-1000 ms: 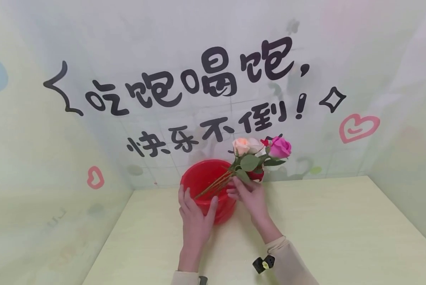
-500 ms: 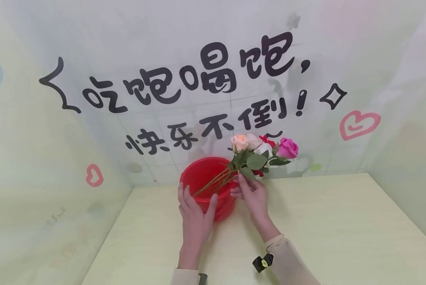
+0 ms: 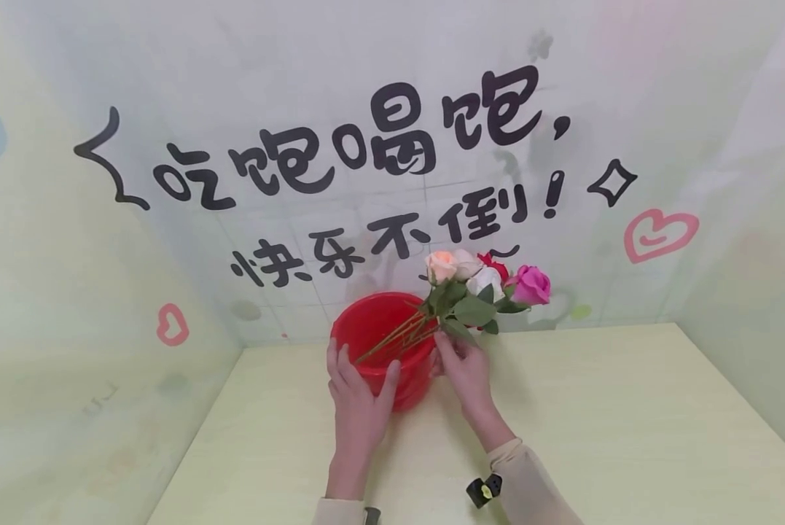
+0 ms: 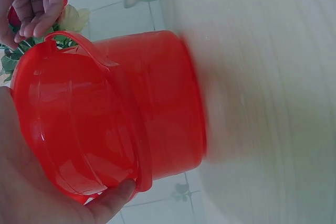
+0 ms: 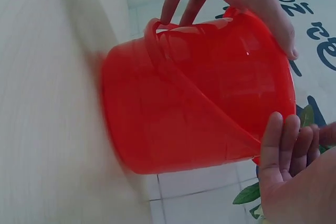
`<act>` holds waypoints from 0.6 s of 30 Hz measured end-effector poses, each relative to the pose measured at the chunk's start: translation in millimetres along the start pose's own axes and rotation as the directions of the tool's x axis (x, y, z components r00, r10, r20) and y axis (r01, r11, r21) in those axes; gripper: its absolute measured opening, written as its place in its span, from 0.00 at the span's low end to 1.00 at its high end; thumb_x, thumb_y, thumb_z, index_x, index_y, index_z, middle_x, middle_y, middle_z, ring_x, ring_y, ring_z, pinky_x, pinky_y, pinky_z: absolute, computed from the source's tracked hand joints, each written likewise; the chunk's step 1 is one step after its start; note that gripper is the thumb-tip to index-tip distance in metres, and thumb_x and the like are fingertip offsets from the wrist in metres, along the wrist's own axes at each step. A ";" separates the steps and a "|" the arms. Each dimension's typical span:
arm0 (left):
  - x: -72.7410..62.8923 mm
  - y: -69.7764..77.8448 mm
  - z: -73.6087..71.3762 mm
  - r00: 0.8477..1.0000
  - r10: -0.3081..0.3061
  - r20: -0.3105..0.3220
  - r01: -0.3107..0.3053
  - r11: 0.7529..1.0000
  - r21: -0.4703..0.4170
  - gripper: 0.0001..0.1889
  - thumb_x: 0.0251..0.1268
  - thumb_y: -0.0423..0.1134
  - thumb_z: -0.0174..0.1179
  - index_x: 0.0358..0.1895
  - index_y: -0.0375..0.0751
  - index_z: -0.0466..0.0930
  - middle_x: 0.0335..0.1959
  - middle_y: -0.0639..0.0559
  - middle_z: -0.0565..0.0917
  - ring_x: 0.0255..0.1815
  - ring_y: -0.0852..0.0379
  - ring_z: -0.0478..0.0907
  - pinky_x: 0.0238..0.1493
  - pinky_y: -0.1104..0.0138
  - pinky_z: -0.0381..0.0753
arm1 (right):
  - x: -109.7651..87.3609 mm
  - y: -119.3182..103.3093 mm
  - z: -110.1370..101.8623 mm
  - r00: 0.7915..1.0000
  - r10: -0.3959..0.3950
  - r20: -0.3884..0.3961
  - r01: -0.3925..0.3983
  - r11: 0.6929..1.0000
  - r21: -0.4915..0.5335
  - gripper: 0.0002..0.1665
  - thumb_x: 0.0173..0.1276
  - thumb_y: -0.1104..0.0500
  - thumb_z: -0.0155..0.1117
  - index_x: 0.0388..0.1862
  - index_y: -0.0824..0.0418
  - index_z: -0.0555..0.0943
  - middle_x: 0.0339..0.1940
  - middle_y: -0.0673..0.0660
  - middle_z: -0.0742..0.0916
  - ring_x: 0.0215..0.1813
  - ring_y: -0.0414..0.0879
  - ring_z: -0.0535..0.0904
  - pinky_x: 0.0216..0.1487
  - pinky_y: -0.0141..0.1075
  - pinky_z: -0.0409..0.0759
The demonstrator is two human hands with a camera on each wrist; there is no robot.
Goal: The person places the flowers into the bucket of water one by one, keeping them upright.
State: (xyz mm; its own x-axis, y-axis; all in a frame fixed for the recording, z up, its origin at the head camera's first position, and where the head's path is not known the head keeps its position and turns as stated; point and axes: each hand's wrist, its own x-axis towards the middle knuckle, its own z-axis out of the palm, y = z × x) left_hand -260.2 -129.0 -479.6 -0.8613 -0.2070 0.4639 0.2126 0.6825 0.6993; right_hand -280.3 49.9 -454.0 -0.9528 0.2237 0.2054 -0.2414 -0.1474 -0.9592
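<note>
A red plastic bucket (image 3: 382, 386) stands on the table near the wall, its handle lying down against the side. My left hand (image 3: 359, 401) grips the near left of its rim, fingers outside and thumb at the front. Several roses lean over the bucket's right rim, their stems (image 3: 392, 339) slanting into it. The blooms are peach (image 3: 442, 267), white (image 3: 485, 281), red and magenta (image 3: 532, 284). My right hand (image 3: 466, 368) is at the right rim, thumb and forefinger pinching a rose stem below the leaves (image 3: 474, 311); its other fingers (image 5: 272, 140) extend beside the rim.
The pale wooden table (image 3: 595, 408) extends to both sides of the bucket. Behind it rises a printed wall covering (image 3: 379, 51) with large black lettering and pink hearts; similar coverings close off the left and right sides.
The magenta rose has shifted right and down, and the white rose now shows more fully. My right hand moved slightly right, then a little lower. My left hand keeps its hold on the bucket.
</note>
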 end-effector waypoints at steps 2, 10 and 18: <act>0.7 0.5 0.4 1.000 0.003 -0.002 -0.003 1.000 -0.001 0.61 0.58 0.60 0.76 0.86 0.49 0.44 0.85 0.54 0.48 0.77 0.48 0.60 0.55 0.48 0.87 | -0.5 0.2 -1.3 0.999 0.017 0.040 -0.014 0.996 -0.089 0.17 0.79 0.56 0.65 0.33 0.68 0.80 0.23 0.63 0.83 0.23 0.50 0.82 0.32 0.39 0.88; 0.1 -2.2 1.8 1.000 -0.008 0.014 0.008 1.000 0.008 0.60 0.59 0.60 0.76 0.85 0.48 0.44 0.86 0.56 0.47 0.77 0.48 0.59 0.56 0.48 0.87 | -3.3 5.8 -6.7 0.962 0.166 0.216 -0.081 0.931 -0.357 0.25 0.79 0.42 0.62 0.29 0.59 0.75 0.22 0.64 0.80 0.29 0.59 0.81 0.36 0.43 0.78; -1.9 -3.0 0.9 1.000 -0.012 0.018 0.012 1.000 0.009 0.61 0.58 0.60 0.77 0.86 0.48 0.44 0.86 0.55 0.47 0.77 0.47 0.60 0.56 0.48 0.87 | 2.5 -12.4 -31.4 0.781 0.183 0.597 0.139 0.881 -0.452 0.22 0.81 0.45 0.62 0.38 0.63 0.79 0.21 0.55 0.80 0.25 0.46 0.77 0.32 0.37 0.76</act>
State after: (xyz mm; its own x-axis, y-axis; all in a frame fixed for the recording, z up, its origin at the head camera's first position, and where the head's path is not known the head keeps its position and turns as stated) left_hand -259.5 -130.0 -483.1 -0.8719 -0.2031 0.4456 0.1978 0.6863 0.6999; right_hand -274.0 82.5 -447.7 -0.8983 -0.4278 0.1007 -0.2619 0.3371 -0.9043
